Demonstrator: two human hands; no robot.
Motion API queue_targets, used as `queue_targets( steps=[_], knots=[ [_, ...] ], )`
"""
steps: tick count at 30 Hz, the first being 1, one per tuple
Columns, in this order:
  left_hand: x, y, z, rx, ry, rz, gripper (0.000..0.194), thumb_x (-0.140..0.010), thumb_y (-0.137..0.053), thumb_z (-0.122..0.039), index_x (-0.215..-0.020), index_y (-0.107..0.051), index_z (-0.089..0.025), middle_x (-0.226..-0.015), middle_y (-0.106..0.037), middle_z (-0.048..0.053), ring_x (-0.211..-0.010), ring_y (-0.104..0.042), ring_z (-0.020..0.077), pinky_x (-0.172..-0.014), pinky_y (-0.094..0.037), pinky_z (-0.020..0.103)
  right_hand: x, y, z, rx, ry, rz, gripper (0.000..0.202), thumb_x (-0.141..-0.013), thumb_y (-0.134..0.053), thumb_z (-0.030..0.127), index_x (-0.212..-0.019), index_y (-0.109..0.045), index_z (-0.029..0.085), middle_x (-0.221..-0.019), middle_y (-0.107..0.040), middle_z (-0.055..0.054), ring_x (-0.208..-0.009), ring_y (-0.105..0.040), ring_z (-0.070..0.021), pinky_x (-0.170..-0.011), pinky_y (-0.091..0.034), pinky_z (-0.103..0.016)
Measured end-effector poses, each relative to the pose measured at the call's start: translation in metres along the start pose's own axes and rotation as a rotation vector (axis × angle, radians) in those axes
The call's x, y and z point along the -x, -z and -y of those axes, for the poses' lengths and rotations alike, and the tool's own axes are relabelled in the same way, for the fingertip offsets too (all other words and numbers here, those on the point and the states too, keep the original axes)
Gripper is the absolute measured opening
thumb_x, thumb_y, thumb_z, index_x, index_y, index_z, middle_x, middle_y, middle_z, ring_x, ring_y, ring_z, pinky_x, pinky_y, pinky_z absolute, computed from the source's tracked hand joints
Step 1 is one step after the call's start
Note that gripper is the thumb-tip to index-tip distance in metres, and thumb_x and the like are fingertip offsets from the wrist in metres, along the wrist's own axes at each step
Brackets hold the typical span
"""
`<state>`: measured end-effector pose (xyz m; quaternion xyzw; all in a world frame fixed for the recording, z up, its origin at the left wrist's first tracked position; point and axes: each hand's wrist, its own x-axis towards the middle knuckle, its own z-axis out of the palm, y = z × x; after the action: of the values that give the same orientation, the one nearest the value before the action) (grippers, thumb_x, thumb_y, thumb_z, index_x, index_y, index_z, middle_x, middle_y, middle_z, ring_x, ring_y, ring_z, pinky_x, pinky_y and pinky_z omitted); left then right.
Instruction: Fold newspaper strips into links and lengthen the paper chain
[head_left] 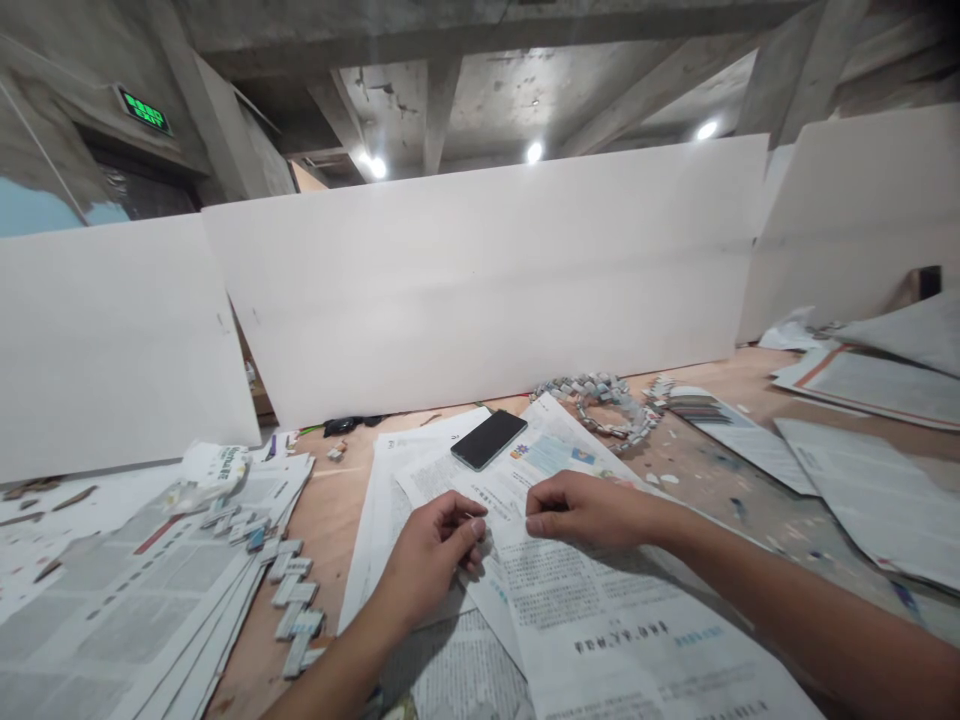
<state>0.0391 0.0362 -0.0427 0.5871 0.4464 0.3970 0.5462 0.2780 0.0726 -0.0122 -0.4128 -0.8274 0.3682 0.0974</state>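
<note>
Printed sheets (pixel 555 600) lie overlapping on the table in front of me. My left hand (pixel 436 545) is over them with its fingers curled and the thumb near the fingertips; whether something small is between them I cannot make out. To its right, my right hand (pixel 581 508) rests on or just above the top sheet, fingers bent toward the thumb, with any held thing hidden. A gap separates the two hands. A dark phone (pixel 490 439) lies on the papers beyond them.
A folded-paper chain (pixel 294 600) lies at the left beside stacked newspapers (pixel 161 580) and a white plastic bag (pixel 214 468). A coiled paper chain (pixel 637 428) sits at the back right. More sheets (pixel 877 500) lie right. White boards (pixel 480 280) stand behind the table.
</note>
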Motion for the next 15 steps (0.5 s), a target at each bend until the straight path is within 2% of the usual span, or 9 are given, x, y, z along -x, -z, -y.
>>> queue_targets(
  steps=[8, 15],
  knots=[
    [-0.004, 0.003, 0.005, 0.052, 0.084, -0.030, 0.038, -0.074, -0.075, -0.045, -0.091, -0.060, -0.014, -0.059, -0.060, -0.002, -0.049, -0.057, 0.0113, -0.051, -0.046, 0.024, -0.004, 0.002, -0.016, -0.007, -0.008, -0.023, 0.032, -0.087, -0.056, 0.049, -0.083, -0.065, 0.018, -0.071, -0.057, 0.000, -0.065, -0.046, -0.0140, -0.058, -0.034, -0.025],
    [-0.003, -0.004, 0.010, 0.184, 0.122, 0.028, 0.044, -0.071, -0.077, -0.047, -0.094, -0.059, -0.014, -0.062, -0.063, 0.000, -0.050, -0.060, 0.0127, -0.052, -0.052, 0.028, -0.006, -0.003, -0.015, -0.018, -0.019, -0.049, 0.034, -0.091, -0.050, 0.051, -0.083, -0.060, 0.019, -0.068, -0.053, 0.002, -0.062, -0.044, -0.0121, -0.055, -0.033, -0.023]
  ],
)
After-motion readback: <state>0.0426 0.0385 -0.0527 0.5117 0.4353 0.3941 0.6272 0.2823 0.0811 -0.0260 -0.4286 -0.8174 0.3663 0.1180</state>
